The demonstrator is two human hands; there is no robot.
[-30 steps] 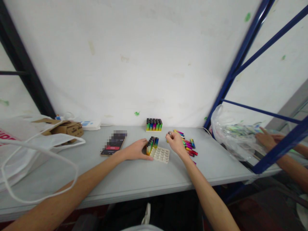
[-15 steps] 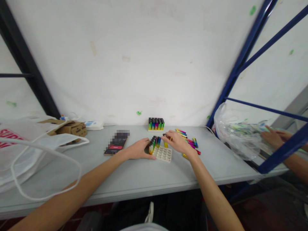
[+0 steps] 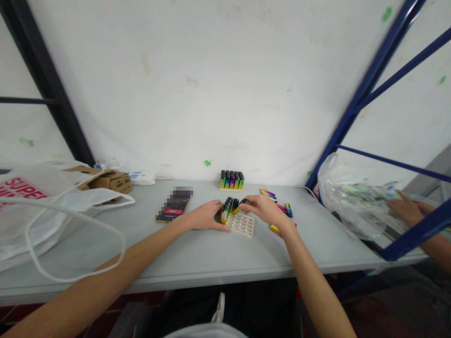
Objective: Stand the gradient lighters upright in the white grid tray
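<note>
The right hand (image 3: 263, 210) has come across from the loose lighters (image 3: 286, 209) to the white tray (image 3: 244, 226) on the tabletop (image 3: 197, 256), its fingertips pinched on a lighter (image 3: 241, 203) above the back row. The left hand (image 3: 205, 217) lies loosely open against the tray's left edge. Blur hides the pinch's detail.

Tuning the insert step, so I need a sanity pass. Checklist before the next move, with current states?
1. Tray braced: ok, left hand rests against its left edge.
2. Lighter gripped: ok, pinched at the right hand fingertips.
3. Lighter upright: not ok, tilted.
4. Free slots: ok, near rows bare.
5. Target slot lined up: cannot tell.
6. Loose lighters clear of the tray: ok, lying to its right.
</note>
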